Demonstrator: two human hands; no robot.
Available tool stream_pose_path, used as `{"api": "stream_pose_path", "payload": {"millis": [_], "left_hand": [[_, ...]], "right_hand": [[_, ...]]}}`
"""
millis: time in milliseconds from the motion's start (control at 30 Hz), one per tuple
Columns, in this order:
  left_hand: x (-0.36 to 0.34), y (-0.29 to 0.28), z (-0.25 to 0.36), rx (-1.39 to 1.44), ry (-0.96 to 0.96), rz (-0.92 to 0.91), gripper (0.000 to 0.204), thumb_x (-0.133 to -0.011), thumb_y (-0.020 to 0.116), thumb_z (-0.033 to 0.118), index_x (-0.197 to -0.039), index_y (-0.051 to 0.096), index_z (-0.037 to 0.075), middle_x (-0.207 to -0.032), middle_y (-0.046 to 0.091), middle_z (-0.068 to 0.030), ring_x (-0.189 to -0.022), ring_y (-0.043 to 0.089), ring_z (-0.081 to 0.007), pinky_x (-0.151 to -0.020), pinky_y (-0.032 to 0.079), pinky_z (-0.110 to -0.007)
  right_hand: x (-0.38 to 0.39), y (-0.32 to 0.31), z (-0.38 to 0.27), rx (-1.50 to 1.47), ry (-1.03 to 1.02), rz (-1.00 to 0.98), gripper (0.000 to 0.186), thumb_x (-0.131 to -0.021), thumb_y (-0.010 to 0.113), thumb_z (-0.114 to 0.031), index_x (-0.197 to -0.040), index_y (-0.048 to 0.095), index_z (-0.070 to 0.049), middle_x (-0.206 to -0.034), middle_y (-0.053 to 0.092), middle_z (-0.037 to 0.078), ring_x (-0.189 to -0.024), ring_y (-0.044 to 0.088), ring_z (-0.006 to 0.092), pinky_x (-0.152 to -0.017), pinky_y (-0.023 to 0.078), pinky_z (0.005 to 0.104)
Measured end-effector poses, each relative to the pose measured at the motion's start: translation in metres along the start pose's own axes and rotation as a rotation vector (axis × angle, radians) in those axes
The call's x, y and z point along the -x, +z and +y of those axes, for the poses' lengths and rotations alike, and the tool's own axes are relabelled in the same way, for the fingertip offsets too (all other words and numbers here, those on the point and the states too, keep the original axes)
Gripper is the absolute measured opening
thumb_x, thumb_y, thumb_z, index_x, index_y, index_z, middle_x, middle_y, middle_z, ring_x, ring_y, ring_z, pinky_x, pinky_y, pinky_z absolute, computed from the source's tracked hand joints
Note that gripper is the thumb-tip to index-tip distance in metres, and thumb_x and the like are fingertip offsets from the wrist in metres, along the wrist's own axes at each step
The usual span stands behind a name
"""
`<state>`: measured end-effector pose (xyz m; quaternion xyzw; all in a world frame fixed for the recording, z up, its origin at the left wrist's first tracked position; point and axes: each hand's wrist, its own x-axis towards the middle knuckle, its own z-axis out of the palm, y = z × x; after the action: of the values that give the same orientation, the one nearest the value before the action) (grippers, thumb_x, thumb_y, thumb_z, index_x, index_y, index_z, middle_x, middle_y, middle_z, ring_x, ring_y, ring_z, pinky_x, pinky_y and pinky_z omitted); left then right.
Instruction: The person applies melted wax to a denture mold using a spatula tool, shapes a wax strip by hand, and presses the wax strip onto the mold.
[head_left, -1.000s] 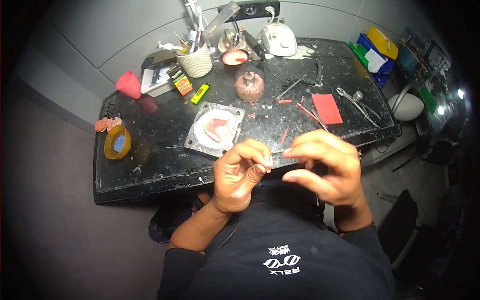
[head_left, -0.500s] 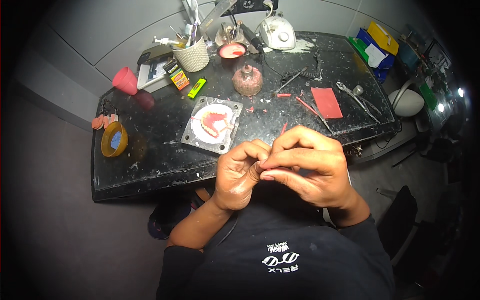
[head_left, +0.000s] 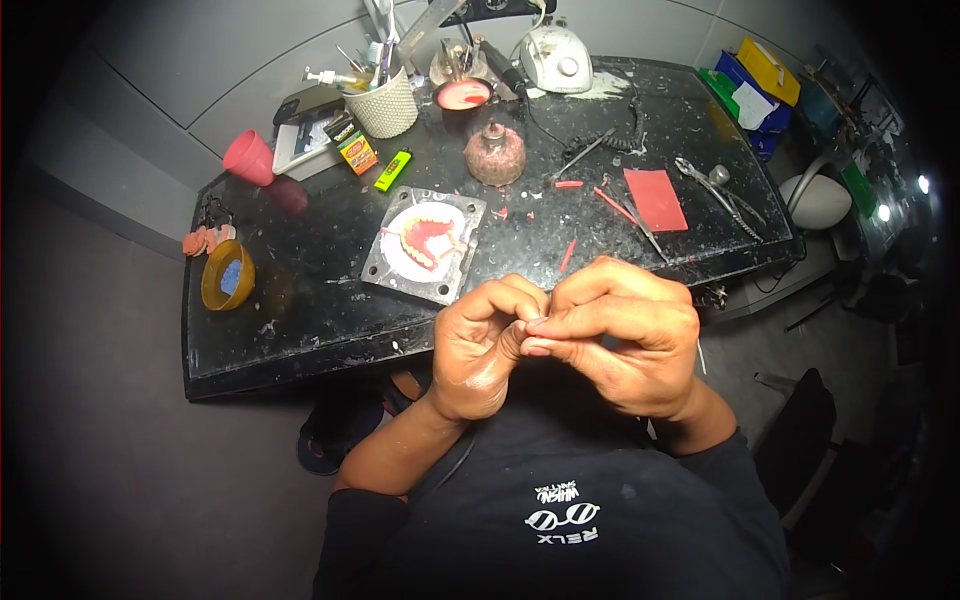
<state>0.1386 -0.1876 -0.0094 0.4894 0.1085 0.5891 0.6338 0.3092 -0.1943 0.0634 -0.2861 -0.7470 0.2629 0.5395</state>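
- Red and thin, a strip (head_left: 568, 255) lies on the black bench (head_left: 310, 310), just beyond the right hand (head_left: 640, 335).
- Thumb and fingertips of that hand are pinched together and meet the pinched fingertips of the left hand (head_left: 475, 350); what, if anything, sits between them I cannot tell, since the fingers hide it.
- Both hands seem to hang in front of the bench's near edge, above the dark shirt (head_left: 600, 470), so a loosened pinch would probably drop any small piece there rather than on the bench.
- Pressing too hard or unevenly could squash something soft, and a sweep of the right knuckles could knock the strip.
- Lengthwise, the strip runs away from the person, its far end leaning slightly right; the direction of anything between the fingertips cannot be read.
- Past the left hand, a red arch with pale teeth (head_left: 432, 237) sits in white plaster (head_left: 393, 258) within a metal plate (head_left: 403, 286), its open side pointing mainly right.
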Motion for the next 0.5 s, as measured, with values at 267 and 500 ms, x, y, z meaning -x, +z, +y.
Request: {"api": "stream_pose_path", "payload": {"millis": [267, 500], "left_hand": [[-0.0003, 0.0018, -0.0014, -0.029, 0.035, -0.011, 0.012, -0.101, 0.068, 0.009, -0.101, 0.061, 0.000, -0.098, 0.061, -0.0082, -0.089, 0.055, -0.0116, -0.081, 0.046, -0.026], [0.0003, -0.0023, -0.0012, -0.030, 0.040, -0.058, 0.014, -0.102, 0.067, 0.013, -0.102, 0.061, 0.000, -0.098, 0.063, -0.0093, -0.087, 0.057, -0.0112, -0.081, 0.047, -0.026]], "right_hand": [[0.0056, 0.0040, 0.0015, 0.006, -0.041, 0.031, 0.017, -0.078, 0.085, 0.004, -0.093, 0.077, 0.001, -0.085, 0.071, 0.011, -0.073, 0.069, 0.0182, -0.065, 0.053, 0.0284], [0.0096, 0.0045, 0.0011, -0.033, 0.081, 0.027, 0.026, -0.077, 0.090, -0.003, -0.100, 0.078, -0.001, -0.092, 0.069, 0.007, -0.071, 0.061, 0.0088, -0.060, 0.049, 0.0237]]}}
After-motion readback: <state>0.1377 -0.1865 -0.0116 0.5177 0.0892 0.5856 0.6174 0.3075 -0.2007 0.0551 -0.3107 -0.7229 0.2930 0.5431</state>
